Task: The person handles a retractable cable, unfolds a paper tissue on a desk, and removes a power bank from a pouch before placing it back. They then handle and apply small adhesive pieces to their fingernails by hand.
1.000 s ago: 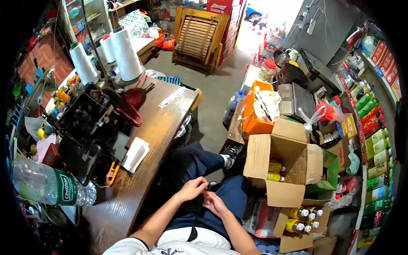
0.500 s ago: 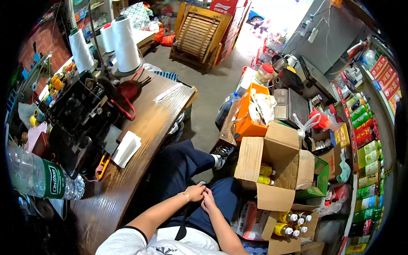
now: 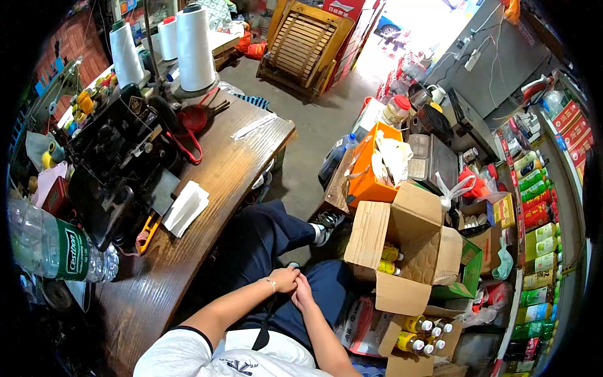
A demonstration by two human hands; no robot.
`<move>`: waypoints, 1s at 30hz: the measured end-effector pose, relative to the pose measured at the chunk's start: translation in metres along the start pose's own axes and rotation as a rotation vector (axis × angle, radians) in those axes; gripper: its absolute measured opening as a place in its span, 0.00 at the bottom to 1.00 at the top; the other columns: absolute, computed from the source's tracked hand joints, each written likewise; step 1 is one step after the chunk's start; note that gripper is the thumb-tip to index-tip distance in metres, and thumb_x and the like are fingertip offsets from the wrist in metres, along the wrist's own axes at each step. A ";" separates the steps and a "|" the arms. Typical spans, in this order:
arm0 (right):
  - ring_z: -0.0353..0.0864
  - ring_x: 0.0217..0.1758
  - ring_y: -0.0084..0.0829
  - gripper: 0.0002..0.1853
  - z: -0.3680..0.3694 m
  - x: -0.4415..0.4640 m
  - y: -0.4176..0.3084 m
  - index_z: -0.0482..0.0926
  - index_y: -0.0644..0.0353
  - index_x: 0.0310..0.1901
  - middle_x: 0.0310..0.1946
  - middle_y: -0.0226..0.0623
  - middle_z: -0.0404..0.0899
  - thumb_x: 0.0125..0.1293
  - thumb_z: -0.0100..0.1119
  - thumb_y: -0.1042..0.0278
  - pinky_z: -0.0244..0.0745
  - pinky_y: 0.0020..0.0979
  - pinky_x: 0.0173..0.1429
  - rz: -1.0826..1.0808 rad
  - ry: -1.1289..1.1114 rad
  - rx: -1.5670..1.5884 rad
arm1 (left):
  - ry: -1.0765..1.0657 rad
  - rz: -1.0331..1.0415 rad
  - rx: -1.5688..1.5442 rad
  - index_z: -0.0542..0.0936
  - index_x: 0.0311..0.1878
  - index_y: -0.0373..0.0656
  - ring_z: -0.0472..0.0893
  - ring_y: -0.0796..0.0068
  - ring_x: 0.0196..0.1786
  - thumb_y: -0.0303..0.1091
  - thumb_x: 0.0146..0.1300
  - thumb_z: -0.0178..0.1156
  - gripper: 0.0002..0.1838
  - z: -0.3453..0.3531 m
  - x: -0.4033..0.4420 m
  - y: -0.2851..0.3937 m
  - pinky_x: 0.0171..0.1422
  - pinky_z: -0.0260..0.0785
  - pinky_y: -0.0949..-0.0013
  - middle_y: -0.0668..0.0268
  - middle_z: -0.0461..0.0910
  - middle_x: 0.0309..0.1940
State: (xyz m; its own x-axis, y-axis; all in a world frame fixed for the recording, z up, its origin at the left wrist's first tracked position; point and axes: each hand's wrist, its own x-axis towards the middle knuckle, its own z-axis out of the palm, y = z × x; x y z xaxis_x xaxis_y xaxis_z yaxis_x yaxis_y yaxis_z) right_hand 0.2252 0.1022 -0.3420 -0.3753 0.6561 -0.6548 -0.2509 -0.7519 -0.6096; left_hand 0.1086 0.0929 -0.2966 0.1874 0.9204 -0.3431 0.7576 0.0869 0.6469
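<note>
My left hand [image 3: 284, 279], with a thin bracelet at the wrist, rests over my lap with its fingers closed. Against it lies my right hand [image 3: 303, 291], its fingers curled in and touching the left. Whatever lies between them, if anything, is hidden. A small grey-teal rounded bit [image 3: 293, 265] shows just past the left fingers; I cannot tell what it is or whether it is held. Under both hands are my dark trousers [image 3: 326, 283], and a dark strap [image 3: 262, 336] hangs over my white shirt.
Left, a wooden table [image 3: 251, 147] bears a black sewing machine [image 3: 119, 151], thread cones [image 3: 196, 50], folded white paper [image 3: 186, 208], a yellow cutter [image 3: 149, 232] and a large plastic bottle [image 3: 63, 245]. Right stand an open carton [image 3: 402, 295], bottled drinks [image 3: 411, 342], an orange bin [image 3: 367, 179] and shelves [image 3: 509, 314].
The view has shifted slightly, so the table items sit a little lower or further right. My hands stay together in my lap, a bit further left and higher in view.
</note>
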 end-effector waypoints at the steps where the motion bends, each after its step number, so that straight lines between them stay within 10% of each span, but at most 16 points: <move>1: 0.72 0.47 0.28 0.12 -0.001 0.001 0.001 0.66 0.58 0.50 0.45 0.35 0.72 0.65 0.41 0.70 0.69 0.28 0.51 0.000 0.000 -0.002 | 0.002 0.001 -0.002 0.70 0.43 0.40 0.75 0.51 0.40 0.37 0.53 0.48 0.15 0.000 0.000 0.000 0.43 0.68 0.56 0.51 0.70 0.41; 30: 0.71 0.50 0.29 0.17 -0.001 -0.003 -0.005 0.64 0.62 0.53 0.48 0.38 0.70 0.63 0.41 0.72 0.67 0.27 0.53 -0.002 -0.046 -0.012 | 0.050 0.007 -0.030 0.67 0.47 0.36 0.75 0.52 0.42 0.34 0.52 0.50 0.19 0.002 -0.002 0.003 0.45 0.68 0.56 0.52 0.65 0.46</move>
State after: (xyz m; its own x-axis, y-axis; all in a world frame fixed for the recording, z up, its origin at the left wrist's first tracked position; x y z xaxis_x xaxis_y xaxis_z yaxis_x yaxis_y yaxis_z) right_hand 0.2281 0.1044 -0.3376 -0.4156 0.6538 -0.6323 -0.2413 -0.7496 -0.6164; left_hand 0.1115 0.0909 -0.2954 0.1612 0.9387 -0.3046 0.7369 0.0908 0.6699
